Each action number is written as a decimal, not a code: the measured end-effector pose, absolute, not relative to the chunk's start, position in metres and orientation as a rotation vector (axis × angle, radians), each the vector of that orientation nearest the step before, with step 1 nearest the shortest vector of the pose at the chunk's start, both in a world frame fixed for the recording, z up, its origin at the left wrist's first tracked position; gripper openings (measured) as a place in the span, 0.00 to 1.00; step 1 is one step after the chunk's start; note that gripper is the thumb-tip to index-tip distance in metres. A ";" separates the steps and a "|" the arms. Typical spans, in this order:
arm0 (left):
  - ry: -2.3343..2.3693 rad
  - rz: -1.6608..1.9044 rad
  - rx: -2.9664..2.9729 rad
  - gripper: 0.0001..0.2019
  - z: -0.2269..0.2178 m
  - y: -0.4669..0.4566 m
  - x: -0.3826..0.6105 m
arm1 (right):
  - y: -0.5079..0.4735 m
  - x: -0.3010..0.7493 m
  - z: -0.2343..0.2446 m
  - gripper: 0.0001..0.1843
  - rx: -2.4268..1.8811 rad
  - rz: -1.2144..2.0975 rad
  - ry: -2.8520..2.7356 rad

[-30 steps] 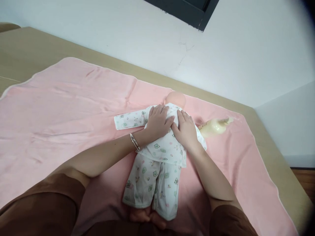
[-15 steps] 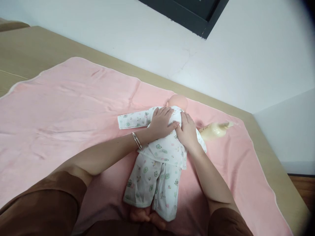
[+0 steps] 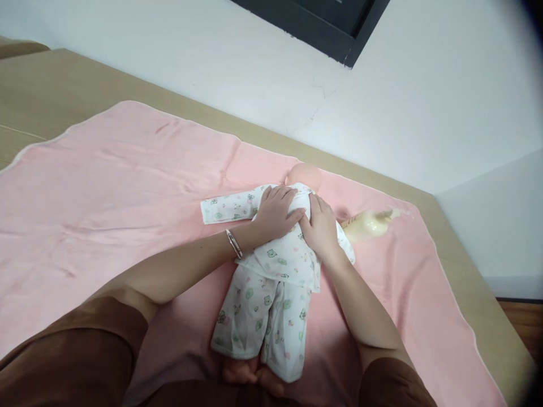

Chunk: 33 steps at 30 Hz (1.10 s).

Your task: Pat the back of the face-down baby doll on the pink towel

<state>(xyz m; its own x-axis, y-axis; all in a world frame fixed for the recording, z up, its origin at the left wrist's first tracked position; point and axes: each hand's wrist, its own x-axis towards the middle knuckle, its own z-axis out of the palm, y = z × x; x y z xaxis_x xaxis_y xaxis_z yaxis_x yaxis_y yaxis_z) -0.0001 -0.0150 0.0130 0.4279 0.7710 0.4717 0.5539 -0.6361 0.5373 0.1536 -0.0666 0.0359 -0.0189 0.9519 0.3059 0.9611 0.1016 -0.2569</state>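
Observation:
A baby doll (image 3: 271, 294) in white printed pyjamas lies on a pink blanket (image 3: 106, 186), its bald head (image 3: 303, 174) toward the wall and its bare feet near me. My left hand (image 3: 275, 212) lies flat on the doll's upper back by the left shoulder, fingers together and stretched out. My right hand (image 3: 320, 226) rests on the right shoulder, fingers curved over the pyjama top. An empty pyjama sleeve (image 3: 227, 206) sticks out to the left. The doll's bare right arm (image 3: 369, 223) reaches out to the right.
The blanket covers a light wooden table (image 3: 51, 85) that runs along a white wall. A dark frame (image 3: 322, 22) hangs on the wall above. The table's right edge (image 3: 479, 305) drops to a wooden floor.
Both hands have slid slightly up the doll's back toward its neck and stay pressed on the pyjama top. The doll has not shifted.

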 end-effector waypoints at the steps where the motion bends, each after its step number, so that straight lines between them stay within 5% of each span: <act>1: 1.143 1.042 2.390 0.23 0.012 -0.015 0.000 | -0.068 0.152 0.037 0.32 -1.875 -0.033 -1.994; 9: 1.238 1.174 2.432 0.17 0.013 -0.025 -0.002 | -0.085 0.132 0.043 0.30 -2.080 -0.276 -2.057; 18: 1.290 0.938 2.402 0.25 0.012 -0.017 0.002 | -0.066 0.151 0.039 0.34 -1.953 -0.037 -2.076; 33: 1.247 1.247 2.368 0.15 0.005 -0.020 0.000 | -0.082 0.137 0.039 0.30 -1.973 -0.336 -2.101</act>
<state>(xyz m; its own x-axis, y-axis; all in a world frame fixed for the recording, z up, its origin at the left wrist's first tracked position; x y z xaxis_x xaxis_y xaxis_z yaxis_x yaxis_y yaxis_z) -0.0001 -0.0202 0.0050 0.2929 0.7510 0.5918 0.5920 -0.6285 0.5046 0.1373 -0.0818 0.0388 -0.0599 0.9430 0.3274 0.9981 0.0623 0.0033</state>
